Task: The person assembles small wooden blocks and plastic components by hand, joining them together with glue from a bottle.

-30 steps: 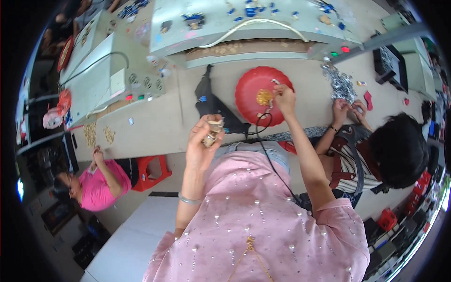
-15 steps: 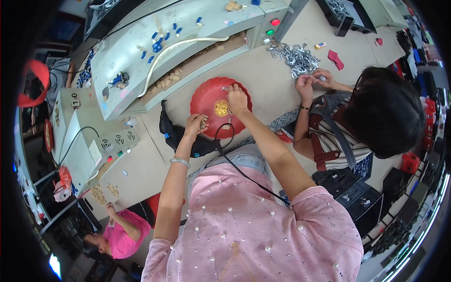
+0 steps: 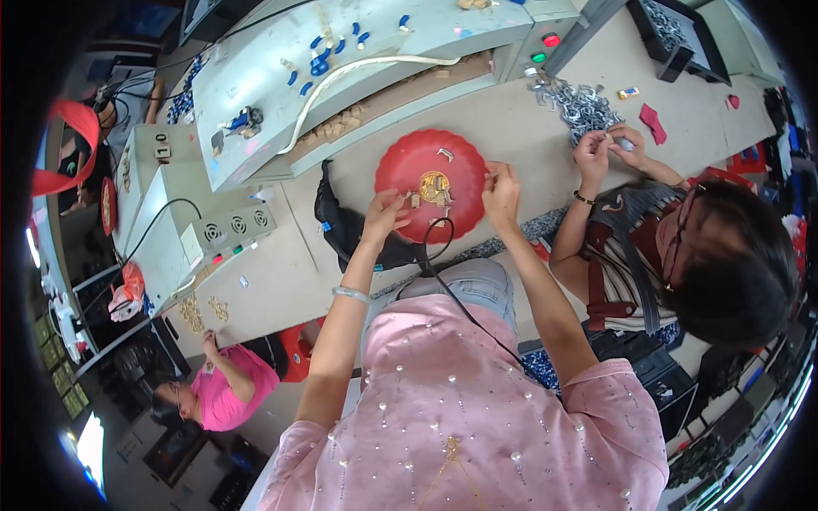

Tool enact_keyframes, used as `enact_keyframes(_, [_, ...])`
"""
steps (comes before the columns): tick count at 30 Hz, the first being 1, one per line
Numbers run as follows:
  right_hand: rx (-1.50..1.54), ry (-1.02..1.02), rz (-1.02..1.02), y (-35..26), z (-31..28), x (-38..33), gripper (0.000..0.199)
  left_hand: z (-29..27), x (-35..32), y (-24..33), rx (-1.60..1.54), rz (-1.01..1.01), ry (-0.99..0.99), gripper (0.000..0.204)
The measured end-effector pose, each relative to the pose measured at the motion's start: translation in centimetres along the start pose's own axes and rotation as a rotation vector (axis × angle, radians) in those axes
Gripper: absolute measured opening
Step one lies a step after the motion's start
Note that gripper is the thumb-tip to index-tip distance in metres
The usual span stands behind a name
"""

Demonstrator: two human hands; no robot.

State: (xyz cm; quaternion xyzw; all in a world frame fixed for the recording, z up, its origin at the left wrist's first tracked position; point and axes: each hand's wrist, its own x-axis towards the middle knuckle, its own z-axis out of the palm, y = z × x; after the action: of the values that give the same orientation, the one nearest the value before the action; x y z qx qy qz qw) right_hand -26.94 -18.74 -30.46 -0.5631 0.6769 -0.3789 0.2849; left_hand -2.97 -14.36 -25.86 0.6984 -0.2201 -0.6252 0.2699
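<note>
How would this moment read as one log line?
left hand: by left rim of red tray | right hand: at its right rim | small pale pieces: on tray | silver pieces: heaped farther right

Pale table (image 3: pixel 532 145): red tray (image 3: pixel 399 166), black cloth (image 3: pixel 342 228) perhaps, silvery pieces (image 3: pixel 581 107).

Both arms are stretched out toward the far side, forearms bare, and from where I'm standing they angle in toward each other. Left arm (image 3: pixel 334 353) is pretty much straight; the left hand (image 3: pixel 386 215) is turned inward, fingers loosely bent and a bit apart, pointing right. Right arm (image 3: pixel 545 294) slants left as it goes out, wrist roughly in line with it. Right hand (image 3: pixel 501 194) sits slightly farther out, fingers curled, tips over on its left side. Can't make out if those are pinched tbh. Hands aren't touching.
</note>
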Motion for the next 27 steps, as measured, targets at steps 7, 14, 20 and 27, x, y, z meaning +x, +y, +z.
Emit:
enact_keyframes(7, [-0.003, -0.043, -0.165, -3.0, 5.4, 9.1, 0.019, -2.3, -9.0, -2.2, -0.109, 0.158, 0.023, 0.029])
enact_keyframes(14, [-0.403, 0.036, -0.441, -2.1, 12.9, 19.5, 0.018, -2.5, -15.9, -3.8, -0.229, 0.106, 0.275, 0.026])
enact_keyframes(20, [-0.536, -0.284, -0.229, -1.2, 14.8, 20.6, 0.019, -2.3, -18.5, -5.0, -0.357, 0.129, 0.415, 0.025])
enact_keyframes(27, [-0.192, -0.091, -0.223, -2.5, 12.2, 17.8, 0.015, -1.1, -16.5, -2.6, -0.297, 0.266, 0.377, 0.024])
